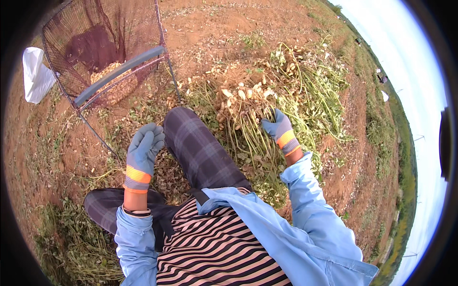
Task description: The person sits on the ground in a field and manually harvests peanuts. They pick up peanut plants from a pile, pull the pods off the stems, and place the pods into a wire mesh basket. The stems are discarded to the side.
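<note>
My right hand (279,127), in a blue-grey glove with an orange cuff, is closed around the stems of a bunch of uprooted peanut plants (250,134). Pale peanut pods (247,93) cluster at the root end, just beyond that hand. On the other side of my raised knee, my left hand (145,144) wears a matching glove and hovers near the net frame. Its fingers are curled together, and whether anything small lies inside them cannot be seen.
A dark red mesh net on a frame (120,75) with a grey padded bar stands at the front left, holding loose peanuts (112,84). Beside it is a white sack (37,75). More peanut plants (322,89) lie to the right, and cut vines (75,243) at lower left.
</note>
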`<state>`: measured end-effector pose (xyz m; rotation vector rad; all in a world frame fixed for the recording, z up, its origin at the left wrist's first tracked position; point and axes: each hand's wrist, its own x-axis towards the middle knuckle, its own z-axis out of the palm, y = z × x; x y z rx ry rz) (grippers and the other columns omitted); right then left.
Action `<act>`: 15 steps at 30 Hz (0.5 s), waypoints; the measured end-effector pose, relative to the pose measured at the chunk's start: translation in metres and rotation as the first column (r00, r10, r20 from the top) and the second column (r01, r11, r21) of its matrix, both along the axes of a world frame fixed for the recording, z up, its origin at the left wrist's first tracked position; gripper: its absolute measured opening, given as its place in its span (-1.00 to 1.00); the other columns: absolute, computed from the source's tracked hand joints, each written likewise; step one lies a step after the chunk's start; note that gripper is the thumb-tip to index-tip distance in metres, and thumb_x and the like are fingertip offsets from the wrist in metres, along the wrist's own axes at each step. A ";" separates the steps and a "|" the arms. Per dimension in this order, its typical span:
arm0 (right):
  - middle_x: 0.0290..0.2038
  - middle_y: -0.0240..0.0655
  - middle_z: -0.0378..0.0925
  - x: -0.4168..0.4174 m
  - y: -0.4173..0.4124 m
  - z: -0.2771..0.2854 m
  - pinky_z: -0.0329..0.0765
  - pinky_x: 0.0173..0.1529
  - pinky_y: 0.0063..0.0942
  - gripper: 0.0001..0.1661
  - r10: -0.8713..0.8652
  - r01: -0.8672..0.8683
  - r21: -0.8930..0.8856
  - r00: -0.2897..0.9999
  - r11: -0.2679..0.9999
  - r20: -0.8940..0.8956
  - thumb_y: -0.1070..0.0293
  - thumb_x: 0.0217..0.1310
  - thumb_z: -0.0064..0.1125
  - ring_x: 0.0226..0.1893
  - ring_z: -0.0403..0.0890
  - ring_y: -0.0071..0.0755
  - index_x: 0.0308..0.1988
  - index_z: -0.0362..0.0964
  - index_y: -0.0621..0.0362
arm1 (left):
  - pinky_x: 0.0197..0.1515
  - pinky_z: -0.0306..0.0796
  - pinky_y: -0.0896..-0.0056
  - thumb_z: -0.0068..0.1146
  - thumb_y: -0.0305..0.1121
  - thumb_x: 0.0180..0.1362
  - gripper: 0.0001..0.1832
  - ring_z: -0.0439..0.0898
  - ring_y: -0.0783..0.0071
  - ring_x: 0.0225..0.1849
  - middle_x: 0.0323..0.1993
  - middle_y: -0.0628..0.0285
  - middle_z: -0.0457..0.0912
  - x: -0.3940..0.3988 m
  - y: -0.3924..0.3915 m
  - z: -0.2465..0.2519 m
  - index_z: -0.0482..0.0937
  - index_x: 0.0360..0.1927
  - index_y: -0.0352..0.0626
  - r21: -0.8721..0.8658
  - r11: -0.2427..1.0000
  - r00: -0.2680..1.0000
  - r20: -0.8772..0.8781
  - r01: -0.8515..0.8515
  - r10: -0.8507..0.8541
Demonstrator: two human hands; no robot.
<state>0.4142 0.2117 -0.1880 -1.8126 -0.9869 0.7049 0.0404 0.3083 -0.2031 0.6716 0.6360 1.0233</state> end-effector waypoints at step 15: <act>-0.24 0.15 0.45 -0.100 0.019 -0.005 0.43 -0.16 -0.15 -0.37 0.076 -0.235 0.186 0.791 0.954 0.608 0.36 -0.08 0.07 -0.23 0.46 0.22 0.04 0.19 0.35 | -0.12 0.42 0.45 0.27 -0.42 -0.08 -0.60 0.53 0.48 -0.22 -0.24 0.31 0.54 0.176 -0.022 -0.036 0.45 -0.12 -0.19 -0.004 0.965 0.920 0.305 0.262 -0.248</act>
